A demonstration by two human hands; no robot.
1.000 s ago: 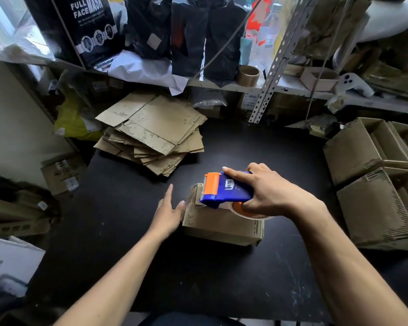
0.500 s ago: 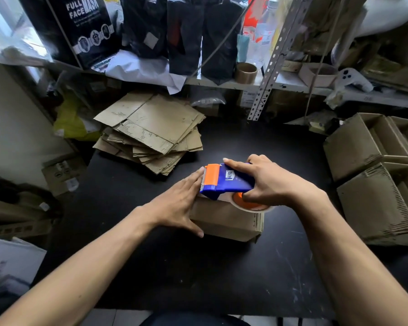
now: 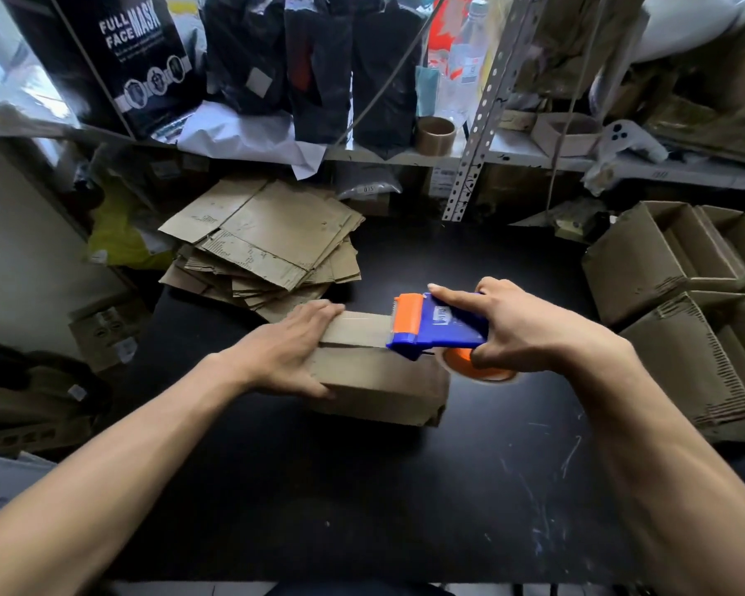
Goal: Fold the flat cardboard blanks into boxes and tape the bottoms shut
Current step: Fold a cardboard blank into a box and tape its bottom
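A folded cardboard box (image 3: 379, 387) lies bottom-up on the black table (image 3: 362, 501). My left hand (image 3: 284, 350) rests flat over its left end, fingers straight, thumb down the near side. My right hand (image 3: 508, 329) grips a blue and orange tape dispenser (image 3: 431, 326) over the box's right part, its orange roll (image 3: 478, 367) hanging off the right edge. A strip of tape (image 3: 362, 329) runs along the centre seam from my left fingers to the dispenser's orange blade end.
A stack of flat cardboard blanks (image 3: 267, 247) lies at the table's far left. Several folded open boxes (image 3: 680, 303) stand along the right edge. A cluttered metal shelf (image 3: 469, 157) with a tape roll (image 3: 435, 135) hangs behind.
My left hand came onto the box's left end and stays there. My right hand drew the dispenser to the right, leaving tape along the seam.
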